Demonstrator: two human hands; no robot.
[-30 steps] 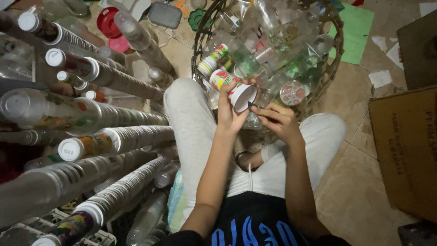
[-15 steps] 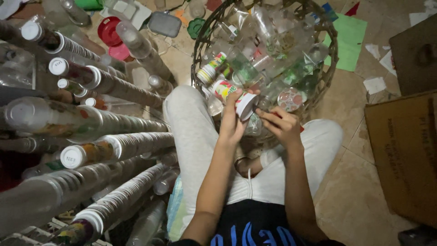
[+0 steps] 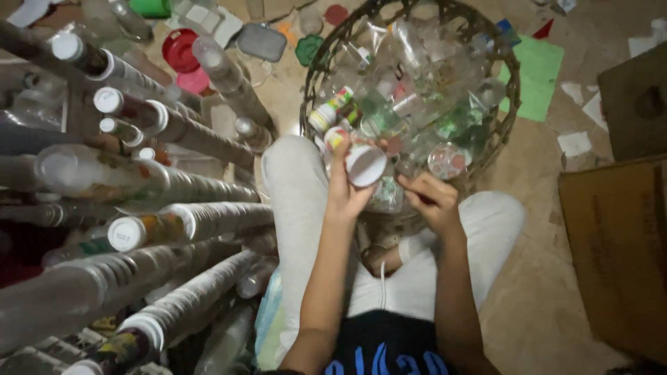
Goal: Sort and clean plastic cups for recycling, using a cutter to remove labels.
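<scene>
Holding 1 cup (image 3: 363,164) in left hand (image 3: 345,194); right hand (image 3: 432,201) beside, above 1 basket (image 3: 511,104).

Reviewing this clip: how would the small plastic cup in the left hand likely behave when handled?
The plastic cup looks thin and empty, so probably light and easily squashed. Being round, it would likely roll if laid down. The left hand grips it sideways, fingers around it, suggesting little effort.

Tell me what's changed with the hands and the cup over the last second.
The left hand still grips the small white-rimmed cup, now turned with its mouth more toward the camera. The right hand has drawn slightly away from it. The wire basket of plastic containers stays put.
</scene>
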